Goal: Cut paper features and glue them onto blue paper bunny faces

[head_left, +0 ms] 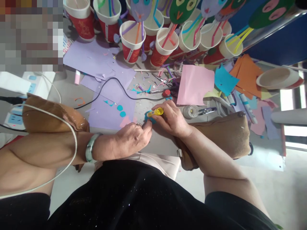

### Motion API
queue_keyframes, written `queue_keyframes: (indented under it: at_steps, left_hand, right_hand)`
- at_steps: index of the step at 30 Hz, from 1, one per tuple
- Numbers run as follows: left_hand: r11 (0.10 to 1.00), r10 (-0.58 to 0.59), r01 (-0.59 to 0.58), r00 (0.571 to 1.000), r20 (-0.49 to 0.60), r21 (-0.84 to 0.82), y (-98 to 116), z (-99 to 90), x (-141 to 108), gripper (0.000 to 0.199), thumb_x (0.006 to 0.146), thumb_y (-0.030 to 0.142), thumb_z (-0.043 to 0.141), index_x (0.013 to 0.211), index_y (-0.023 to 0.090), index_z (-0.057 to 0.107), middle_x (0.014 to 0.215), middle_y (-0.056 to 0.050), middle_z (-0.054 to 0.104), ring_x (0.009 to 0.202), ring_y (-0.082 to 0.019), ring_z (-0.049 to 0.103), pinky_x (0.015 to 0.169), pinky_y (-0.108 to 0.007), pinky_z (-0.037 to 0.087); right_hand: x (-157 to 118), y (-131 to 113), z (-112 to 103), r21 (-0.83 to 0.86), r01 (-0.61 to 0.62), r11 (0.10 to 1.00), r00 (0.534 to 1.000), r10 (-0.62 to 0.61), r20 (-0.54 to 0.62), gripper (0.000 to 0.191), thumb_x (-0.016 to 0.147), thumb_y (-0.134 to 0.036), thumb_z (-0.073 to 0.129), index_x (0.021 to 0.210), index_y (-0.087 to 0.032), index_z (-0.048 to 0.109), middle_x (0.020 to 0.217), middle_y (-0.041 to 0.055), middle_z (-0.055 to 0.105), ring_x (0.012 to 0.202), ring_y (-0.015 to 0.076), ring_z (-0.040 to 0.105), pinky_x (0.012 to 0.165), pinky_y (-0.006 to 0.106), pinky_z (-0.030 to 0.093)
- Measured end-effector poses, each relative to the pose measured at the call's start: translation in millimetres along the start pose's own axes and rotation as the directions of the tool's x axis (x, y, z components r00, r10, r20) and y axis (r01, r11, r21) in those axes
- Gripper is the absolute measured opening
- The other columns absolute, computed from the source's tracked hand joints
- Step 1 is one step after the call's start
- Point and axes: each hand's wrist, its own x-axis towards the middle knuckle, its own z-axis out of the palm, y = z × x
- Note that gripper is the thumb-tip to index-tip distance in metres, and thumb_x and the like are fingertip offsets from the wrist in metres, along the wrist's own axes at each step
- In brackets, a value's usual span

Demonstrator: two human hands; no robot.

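My right hand (172, 118) is closed round a yellow glue stick (155, 112), which lies tilted over a small blue paper piece (146, 117). The fingertips of my left hand (129, 139) are pinched together at the near edge of that blue piece, partly hiding it. Left of it, two blue paper discs (121, 111) lie on purple paper (102, 111), with a pink scrap (127, 121) close to my left knuckles. Just beyond my right hand stands a small red cap (166, 93).
Red and white paper cups (132, 48) holding straws and paper figures line the back. Brown padded cushions (55, 111) lie under my forearms. A black cable (124, 91) crosses the purple sheets. Pink paper (195, 84), orange sheets (248, 75) and scissors (207, 110) are on the right.
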Motion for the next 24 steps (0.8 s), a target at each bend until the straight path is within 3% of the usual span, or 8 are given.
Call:
queue_keyframes:
  at_steps: [10,18,24]
  left_hand:
    - [0.999,-0.003,0.002,1.0,-0.022,-0.033,0.0,-0.5,-0.2,0.027,0.097,0.027,0.06,0.112,0.009,0.073,0.132,-0.022,0.063,0.06,-0.013,0.059,0.051,-0.031,0.039]
    - [0.998,-0.03,0.036,0.995,0.091,-0.06,-2.0,-16.9,6.0,0.045,0.097,0.045,0.063,0.119,0.006,0.072,0.132,-0.025,0.064,0.063,-0.016,0.065,0.052,-0.032,0.042]
    - [0.997,-0.027,0.033,0.997,0.076,-0.072,-0.5,-10.1,1.3,0.048,0.099,0.046,0.059,0.121,0.006,0.07,0.135,-0.026,0.061,0.065,-0.016,0.063,0.053,-0.032,0.04]
  right_hand:
    - [-0.5,-2.6,1.5,0.057,-0.051,0.997,0.999,0.051,0.013,0.02,0.101,-0.037,0.056,0.11,-0.02,0.06,0.088,0.0059,0.072,0.074,0.0191,0.067,0.066,0.031,0.054]
    - [-1.3,-2.9,1.7,0.033,-0.038,0.999,0.999,0.037,0.019,0.02,0.102,-0.035,0.057,0.111,-0.019,0.062,0.088,0.0071,0.072,0.076,0.0207,0.066,0.069,0.033,0.053]
    - [0.3,-1.7,4.6,-0.052,0.064,0.997,0.998,-0.064,0.011,0.014,0.102,-0.032,0.056,0.109,-0.021,0.059,0.091,0.0064,0.072,0.075,0.0207,0.062,0.076,0.038,0.05]
